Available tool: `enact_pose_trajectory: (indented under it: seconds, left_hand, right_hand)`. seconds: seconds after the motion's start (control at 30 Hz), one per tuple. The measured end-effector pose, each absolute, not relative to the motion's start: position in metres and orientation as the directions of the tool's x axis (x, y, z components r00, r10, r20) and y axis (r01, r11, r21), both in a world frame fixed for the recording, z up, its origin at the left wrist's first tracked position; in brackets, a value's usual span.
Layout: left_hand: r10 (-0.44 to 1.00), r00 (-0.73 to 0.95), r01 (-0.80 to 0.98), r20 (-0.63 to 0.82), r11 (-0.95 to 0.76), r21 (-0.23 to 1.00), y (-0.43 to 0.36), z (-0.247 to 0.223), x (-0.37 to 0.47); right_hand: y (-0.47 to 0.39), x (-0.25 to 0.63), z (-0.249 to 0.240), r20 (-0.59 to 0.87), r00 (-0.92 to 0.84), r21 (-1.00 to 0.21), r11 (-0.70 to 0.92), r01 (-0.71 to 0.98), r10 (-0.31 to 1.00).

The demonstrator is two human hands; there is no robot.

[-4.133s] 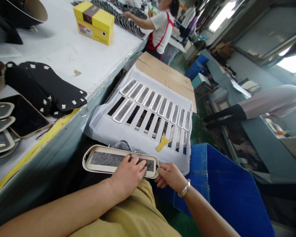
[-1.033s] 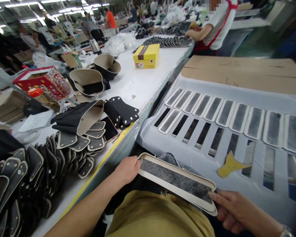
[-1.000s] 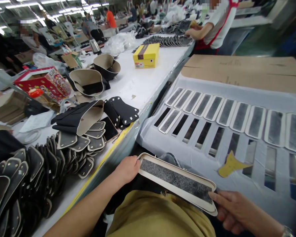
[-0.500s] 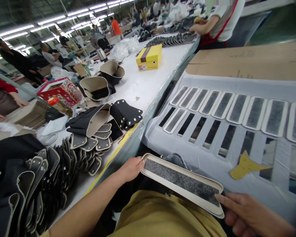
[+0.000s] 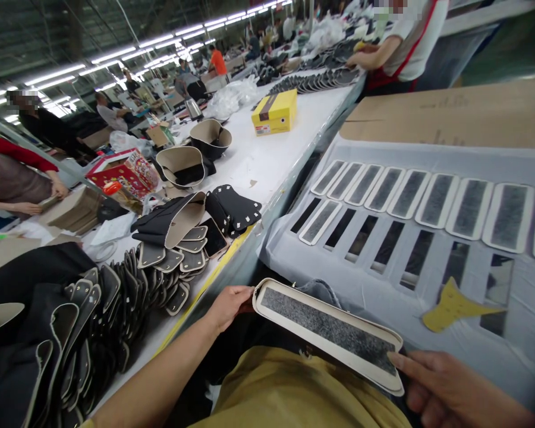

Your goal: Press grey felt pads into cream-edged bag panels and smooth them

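Note:
Across my lap is a long bag piece (image 5: 325,324) with rounded corners, a cream border and a speckled grey strip along its middle. My left hand (image 5: 228,306) pinches its left end. At the other end my right hand (image 5: 443,377) grips the corner, with a finger on the grey strip and the remaining fingers below the edge. Dark material shows behind the piece, but most of its underside is hidden. Beyond it, similar cream-edged pieces (image 5: 410,193) lie in a row on a slotted, grey-covered board (image 5: 289,249); one more piece (image 5: 320,222) lies just in front.
A yellow cut-out (image 5: 457,306) lies on the board. Left of me, black bag parts (image 5: 111,315) are heaped along the white table (image 5: 245,169). Open bag bodies (image 5: 182,166) and a yellow box (image 5: 274,112) stand farther back. Other people work around the tables.
My view has turned slightly left, so the tables and board appear farther right. Both hands still hold the bag piece in nearly the same place, its left end slightly shifted.

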State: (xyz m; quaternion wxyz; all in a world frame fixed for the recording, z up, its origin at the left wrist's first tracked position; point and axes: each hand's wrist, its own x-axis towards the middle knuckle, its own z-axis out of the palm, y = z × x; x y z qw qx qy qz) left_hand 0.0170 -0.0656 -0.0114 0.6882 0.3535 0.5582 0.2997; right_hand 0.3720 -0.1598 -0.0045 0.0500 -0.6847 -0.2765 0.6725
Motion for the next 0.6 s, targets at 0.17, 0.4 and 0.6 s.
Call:
enact_pose_trajectory:
  seconds: [0.17,0.4,0.6]
  left_hand:
    - [0.802,0.212,0.039,-0.559,0.564,0.825,-0.059,-0.012,0.018]
    - [0.792,0.234,0.028,-0.563,0.574,0.819,-0.065,-0.01,0.017]
    - [0.795,0.238,0.011,-0.557,0.572,0.82,-0.067,-0.007,0.021]
  right_hand:
    - [-0.16,0.371,0.005,-0.888,-0.047,-0.447,-0.832,0.329,0.458]
    - [-0.16,0.372,0.006,-0.888,-0.075,-0.449,-0.823,0.349,0.453]
    - [-0.157,0.374,0.003,-0.889,-0.066,-0.442,-0.815,0.374,0.452]
